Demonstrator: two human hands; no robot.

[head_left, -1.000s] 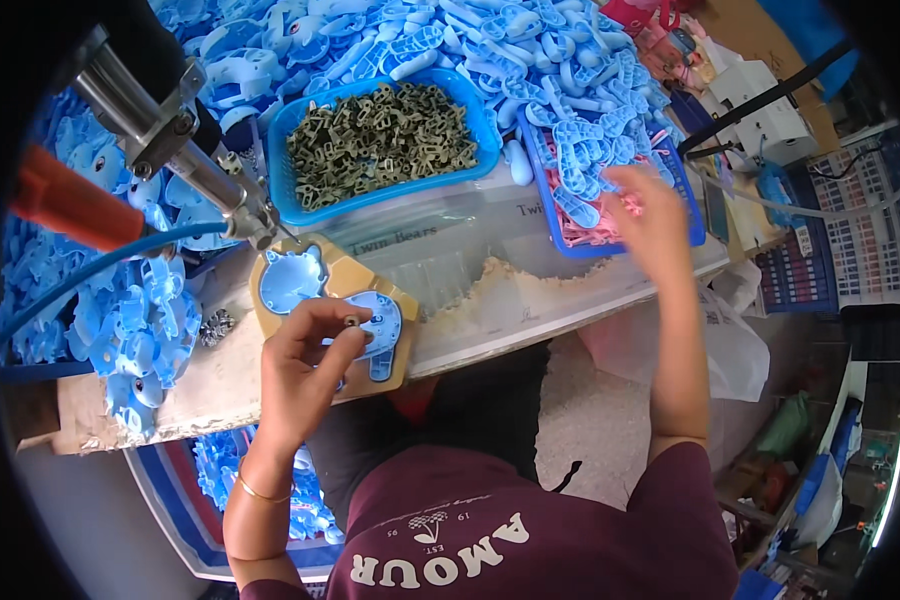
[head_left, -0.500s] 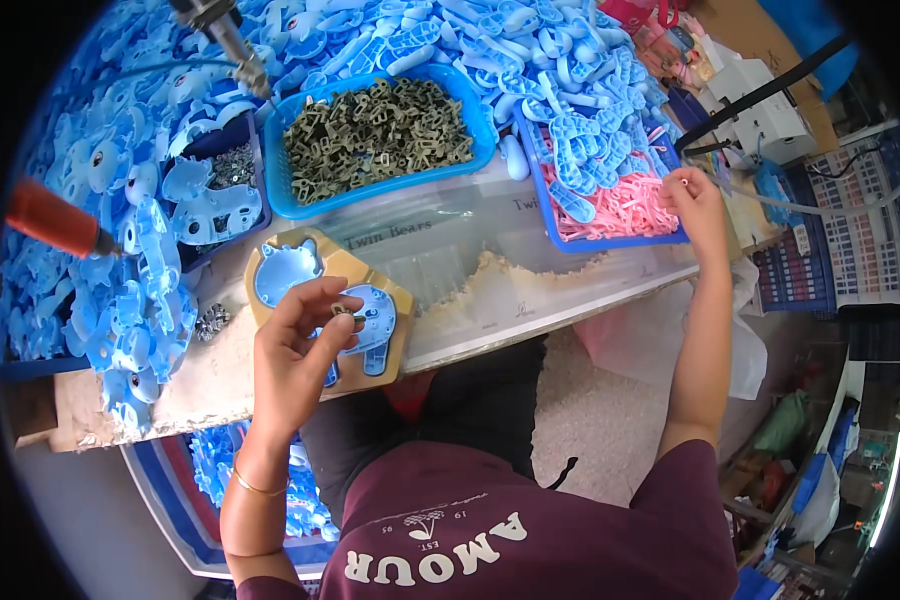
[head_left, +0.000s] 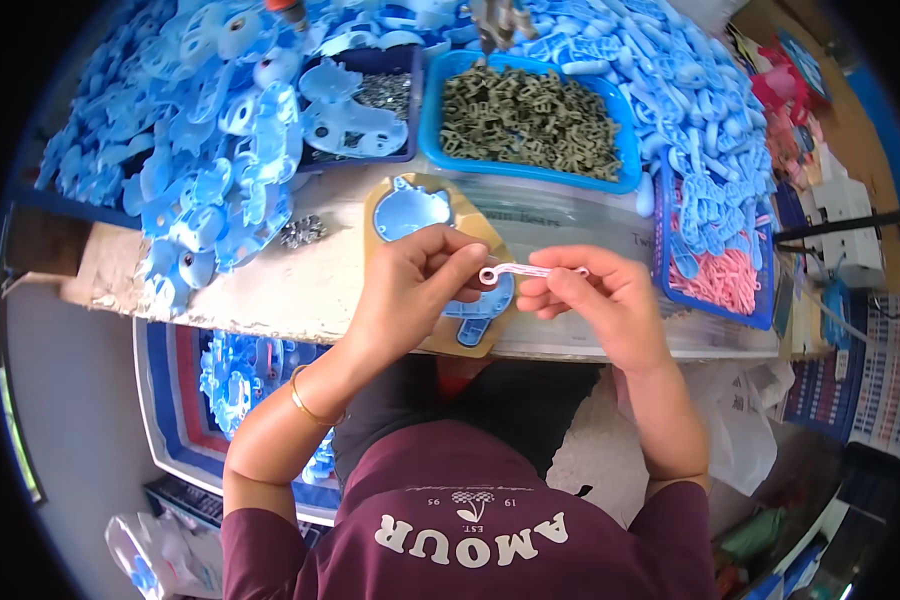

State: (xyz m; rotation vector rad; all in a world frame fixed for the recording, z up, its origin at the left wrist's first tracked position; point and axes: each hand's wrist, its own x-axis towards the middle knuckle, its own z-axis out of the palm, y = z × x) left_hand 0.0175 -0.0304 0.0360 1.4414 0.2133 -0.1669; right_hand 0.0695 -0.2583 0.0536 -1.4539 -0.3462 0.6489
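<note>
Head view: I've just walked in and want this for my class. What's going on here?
A person's right hand pinches a thin pink strip; the left hand has its fingertips by the strip's ringed end. Below them, a tan block holds blue plastic parts. Beyond lies a light-blue tray of small metal pieces.

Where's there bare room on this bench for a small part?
The bare wood left of the tan fixture, bordered by the dark blue tray and metal bits. Also the sheeted strip between fixture and blue basket of pink straps, below the turquoise basket, though the right hand hangs over its front. The back is crowded with blue plastic parts.
</note>
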